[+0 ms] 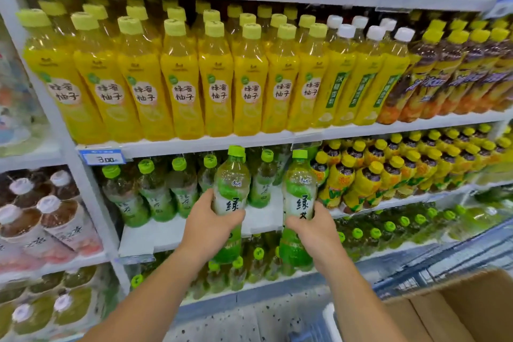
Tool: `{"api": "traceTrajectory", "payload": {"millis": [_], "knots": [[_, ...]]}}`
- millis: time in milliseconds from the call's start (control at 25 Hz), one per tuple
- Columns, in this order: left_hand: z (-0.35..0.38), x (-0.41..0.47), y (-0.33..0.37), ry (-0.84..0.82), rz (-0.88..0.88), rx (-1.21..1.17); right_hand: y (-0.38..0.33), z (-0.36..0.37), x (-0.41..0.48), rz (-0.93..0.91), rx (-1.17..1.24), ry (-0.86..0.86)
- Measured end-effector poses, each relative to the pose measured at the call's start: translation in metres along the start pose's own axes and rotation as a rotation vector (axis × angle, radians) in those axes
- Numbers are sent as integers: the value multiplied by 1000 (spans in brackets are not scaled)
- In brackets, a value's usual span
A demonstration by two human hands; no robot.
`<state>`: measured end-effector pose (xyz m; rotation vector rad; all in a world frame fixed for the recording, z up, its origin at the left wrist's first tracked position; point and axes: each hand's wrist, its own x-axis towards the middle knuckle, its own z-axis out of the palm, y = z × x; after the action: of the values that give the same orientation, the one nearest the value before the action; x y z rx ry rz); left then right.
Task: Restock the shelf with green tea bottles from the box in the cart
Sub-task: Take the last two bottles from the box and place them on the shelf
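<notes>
Our left hand [211, 226] grips the left bottle [231, 186], our right hand [312, 229] the right bottle [299, 191], fingers curled round the labels. We hold both upright, ready for the bare front of the shelf [144, 236].

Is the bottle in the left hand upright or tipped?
Upright: the left hand grips the green tea bottle at its label, green cap on top.

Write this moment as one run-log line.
step: shelving | left hand: grips left bottle | right hand: grips right bottle | bottles: upright, before green tea shelf
</notes>
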<state>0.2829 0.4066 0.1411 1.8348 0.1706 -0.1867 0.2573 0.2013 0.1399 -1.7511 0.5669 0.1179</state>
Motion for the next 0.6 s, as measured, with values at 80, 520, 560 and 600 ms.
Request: {"api": "traceTrajectory", "payload": {"millis": [80,520,560,600], "knots": [[3,17,-22,-4,93,4,17,18,24,-70,9,39],[34,93,-118,129,561,-15,104,64,147,-478,89,306],[35,95,-124,151,596,-10,108,67,150,-509,80,316],[37,101,-131,170,628,-7,114,68,155,-532,68,330]]}}
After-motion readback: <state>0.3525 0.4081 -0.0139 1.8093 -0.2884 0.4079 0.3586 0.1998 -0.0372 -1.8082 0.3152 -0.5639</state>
